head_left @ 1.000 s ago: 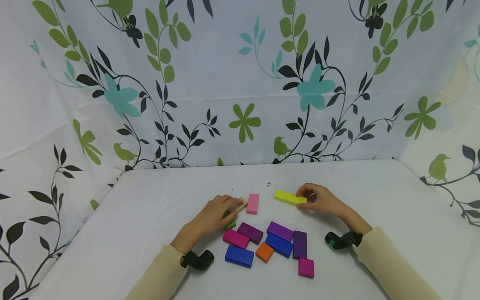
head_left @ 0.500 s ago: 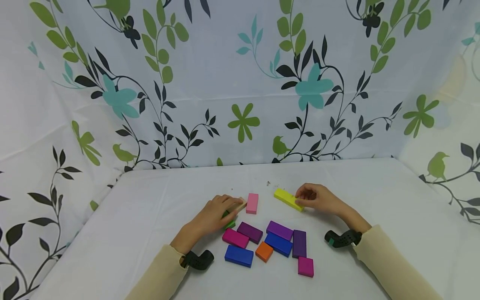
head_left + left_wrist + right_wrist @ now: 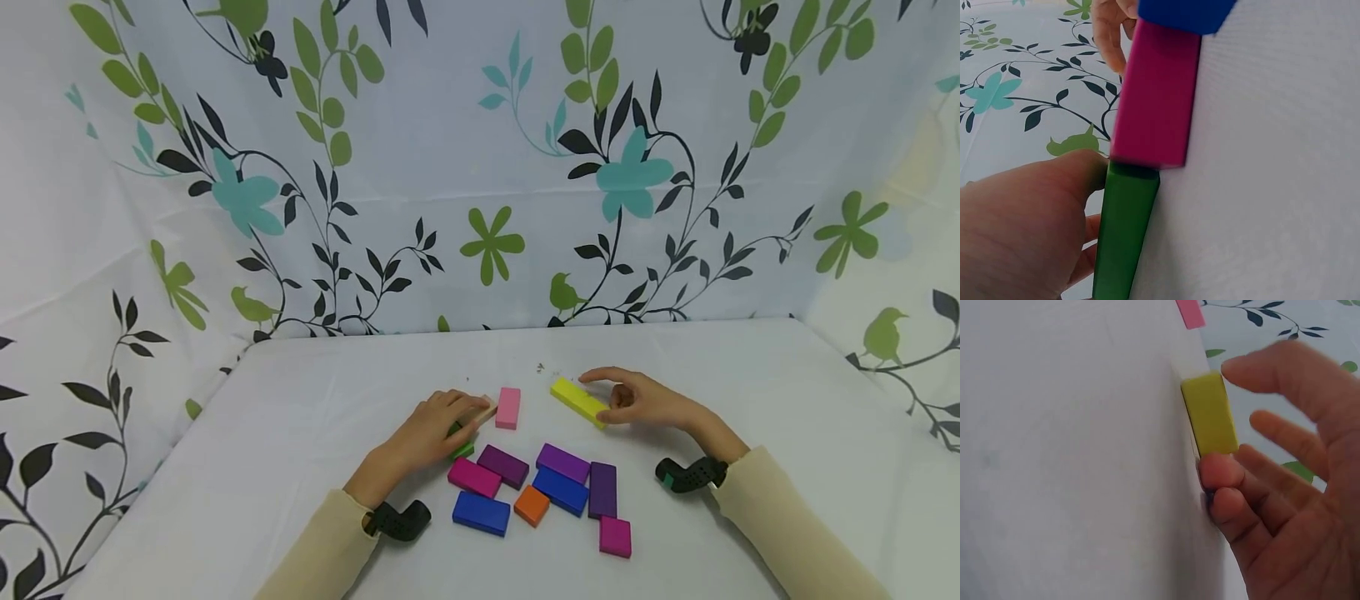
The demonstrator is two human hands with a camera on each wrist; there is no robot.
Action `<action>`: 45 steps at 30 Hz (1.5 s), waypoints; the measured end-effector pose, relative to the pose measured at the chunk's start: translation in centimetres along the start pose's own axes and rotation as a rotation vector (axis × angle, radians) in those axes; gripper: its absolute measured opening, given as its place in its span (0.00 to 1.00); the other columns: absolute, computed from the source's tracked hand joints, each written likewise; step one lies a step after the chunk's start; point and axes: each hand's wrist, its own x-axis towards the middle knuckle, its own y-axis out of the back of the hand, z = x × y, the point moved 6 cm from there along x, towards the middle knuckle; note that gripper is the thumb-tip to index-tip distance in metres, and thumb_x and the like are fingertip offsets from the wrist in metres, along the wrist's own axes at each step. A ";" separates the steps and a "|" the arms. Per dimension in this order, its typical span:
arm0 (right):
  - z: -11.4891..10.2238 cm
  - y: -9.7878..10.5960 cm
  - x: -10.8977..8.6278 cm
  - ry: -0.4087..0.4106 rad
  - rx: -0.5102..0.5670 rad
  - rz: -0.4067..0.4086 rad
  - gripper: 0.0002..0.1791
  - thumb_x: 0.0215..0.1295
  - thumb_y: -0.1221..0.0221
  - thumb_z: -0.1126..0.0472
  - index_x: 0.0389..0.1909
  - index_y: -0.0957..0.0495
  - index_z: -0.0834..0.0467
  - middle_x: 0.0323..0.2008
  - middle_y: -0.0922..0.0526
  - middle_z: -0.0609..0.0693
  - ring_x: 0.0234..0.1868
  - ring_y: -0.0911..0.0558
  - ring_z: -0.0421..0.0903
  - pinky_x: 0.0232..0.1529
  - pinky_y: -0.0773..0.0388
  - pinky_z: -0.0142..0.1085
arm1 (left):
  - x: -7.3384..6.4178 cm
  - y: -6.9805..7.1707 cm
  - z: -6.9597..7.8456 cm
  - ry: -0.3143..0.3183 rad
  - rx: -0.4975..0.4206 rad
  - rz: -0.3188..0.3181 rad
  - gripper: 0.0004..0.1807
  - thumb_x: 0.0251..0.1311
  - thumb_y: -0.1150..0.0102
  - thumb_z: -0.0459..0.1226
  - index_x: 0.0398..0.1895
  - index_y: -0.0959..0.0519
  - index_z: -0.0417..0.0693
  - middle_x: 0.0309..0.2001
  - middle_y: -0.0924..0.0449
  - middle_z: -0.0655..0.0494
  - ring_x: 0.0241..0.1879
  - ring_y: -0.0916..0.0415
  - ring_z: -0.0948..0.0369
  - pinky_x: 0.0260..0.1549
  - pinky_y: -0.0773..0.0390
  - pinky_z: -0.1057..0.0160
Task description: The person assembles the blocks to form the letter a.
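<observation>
My left hand lies over a green block and a beige block, its index finger and thumb on either side of the beige one. Much of both blocks is hidden under it. The left wrist view shows the thumb alongside the green block, with a magenta block beyond. At the back, my right hand touches the near end of a yellow block with its thumb; the index finger reaches out above the block. The right wrist view shows the yellow block's end between spread fingers.
A pink block stands between the hands. Nearer me lie blue, orange, purple and magenta blocks, several touching. A patterned cloth hangs behind the white-covered table.
The yellow block has turned, its right end swinging towards me. My right index finger has stretched out and away from it. The left hand has stayed in place.
</observation>
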 end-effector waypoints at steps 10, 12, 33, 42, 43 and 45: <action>-1.3 -1.0 1.0 0.095 -0.070 -0.158 0.38 0.57 0.37 0.65 0.69 0.38 0.62 0.73 0.46 0.67 0.22 0.31 0.42 0.26 0.32 0.28 | 0.0 0.1 -0.1 -0.014 -0.008 -0.001 0.21 0.69 0.47 0.42 0.65 0.28 0.54 0.58 0.26 0.46 0.59 0.32 0.47 0.54 0.32 0.42; -1.4 -1.1 1.3 0.086 -0.092 -0.177 0.38 0.57 0.37 0.63 0.69 0.37 0.61 0.73 0.46 0.66 0.23 0.31 0.42 0.27 0.33 0.28 | 0.0 0.1 -0.1 -0.018 -0.014 0.006 0.21 0.69 0.47 0.42 0.64 0.28 0.53 0.58 0.26 0.46 0.59 0.32 0.47 0.54 0.32 0.42; -1.2 -1.2 2.7 0.040 -0.131 -0.147 0.35 0.59 0.33 0.57 0.66 0.32 0.59 0.70 0.39 0.65 0.24 0.33 0.41 0.28 0.34 0.29 | -0.1 0.0 -0.3 -0.001 0.003 0.003 0.21 0.70 0.48 0.43 0.65 0.28 0.55 0.59 0.27 0.47 0.60 0.33 0.48 0.54 0.32 0.44; -0.9 -0.6 2.1 -0.044 -0.124 -0.063 0.35 0.59 0.32 0.56 0.66 0.31 0.61 0.69 0.39 0.66 0.24 0.30 0.41 0.27 0.29 0.29 | 0.0 0.0 -0.3 0.003 0.002 0.000 0.21 0.70 0.48 0.43 0.65 0.28 0.55 0.59 0.27 0.46 0.60 0.33 0.48 0.54 0.32 0.44; -0.9 -0.6 2.1 -0.051 -0.128 -0.056 0.35 0.59 0.32 0.56 0.65 0.31 0.61 0.69 0.39 0.66 0.24 0.30 0.41 0.27 0.29 0.29 | -0.1 0.0 -0.3 0.003 0.001 0.000 0.21 0.70 0.48 0.43 0.65 0.29 0.55 0.59 0.27 0.46 0.60 0.33 0.48 0.55 0.32 0.44; -0.9 -0.6 1.9 -0.059 -0.137 -0.042 0.35 0.58 0.32 0.56 0.65 0.31 0.61 0.68 0.39 0.66 0.24 0.29 0.41 0.27 0.29 0.29 | -0.1 -0.1 -0.3 0.002 -0.003 -0.001 0.21 0.70 0.48 0.42 0.65 0.29 0.55 0.59 0.27 0.46 0.60 0.33 0.47 0.55 0.32 0.44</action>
